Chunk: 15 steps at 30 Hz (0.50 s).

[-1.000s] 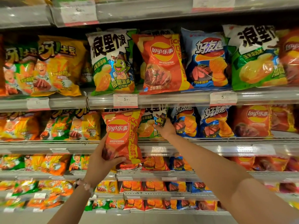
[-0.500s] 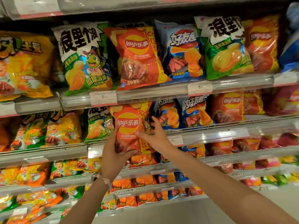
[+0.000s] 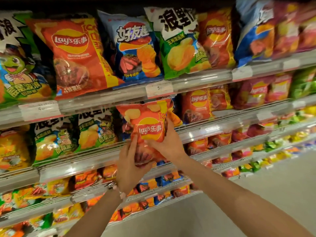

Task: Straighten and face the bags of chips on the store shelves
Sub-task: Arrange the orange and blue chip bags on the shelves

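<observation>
- The shelves (image 3: 109,161) run in tiers from near left to far right, each packed with chip bags standing behind a clear front lip; that lip props them upright with their fronts outward.
- On the top tier, a big red Lay's bag (image 3: 75,55) leans to the right against a blue bag (image 3: 136,52), so we judge that row wants squaring too.
- The small red Lay's bag (image 3: 150,130) is the one we hold, logo toward us, in front of the second tier, between the green bags (image 3: 95,132) on its left and matching red bags (image 3: 196,105) on its right.
- Our left hand (image 3: 130,165) cups its lower left side from beneath, taking the weight.
- Our right hand (image 3: 164,142) wraps its right edge, fingers behind, probably to keep the front facing outward as it goes in.
</observation>
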### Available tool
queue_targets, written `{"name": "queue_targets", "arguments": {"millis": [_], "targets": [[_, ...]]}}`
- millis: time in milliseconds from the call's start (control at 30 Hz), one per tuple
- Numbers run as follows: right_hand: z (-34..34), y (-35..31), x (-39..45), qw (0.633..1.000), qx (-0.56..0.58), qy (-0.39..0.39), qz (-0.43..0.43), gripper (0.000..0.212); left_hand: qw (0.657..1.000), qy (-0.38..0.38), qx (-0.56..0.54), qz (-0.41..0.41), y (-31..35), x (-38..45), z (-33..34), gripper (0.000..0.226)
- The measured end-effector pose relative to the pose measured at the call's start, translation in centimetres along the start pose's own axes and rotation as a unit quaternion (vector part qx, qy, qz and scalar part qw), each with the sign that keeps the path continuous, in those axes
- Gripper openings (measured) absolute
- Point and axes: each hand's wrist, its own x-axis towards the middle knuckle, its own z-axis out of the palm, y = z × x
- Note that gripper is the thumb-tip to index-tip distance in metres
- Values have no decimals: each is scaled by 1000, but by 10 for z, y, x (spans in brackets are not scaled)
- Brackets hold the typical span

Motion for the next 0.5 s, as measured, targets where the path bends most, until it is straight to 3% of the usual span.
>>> {"name": "queue_targets", "arguments": {"millis": [167,300,400,500], "targets": [[-74,33,14,999,-27,20,0,98,996,-69,-52,-16,24,23,38,86],[-136,61,33,998,-51,39,11,99,998,-62,-19,-5,38,57,69,48],[-179,77,49,997,-59,51,19,101,994,-46,94,15,55,92,93,55],[-218,90,65,996,-53,62,21,97,961,-116,249,35,64,120,126,85]]}}
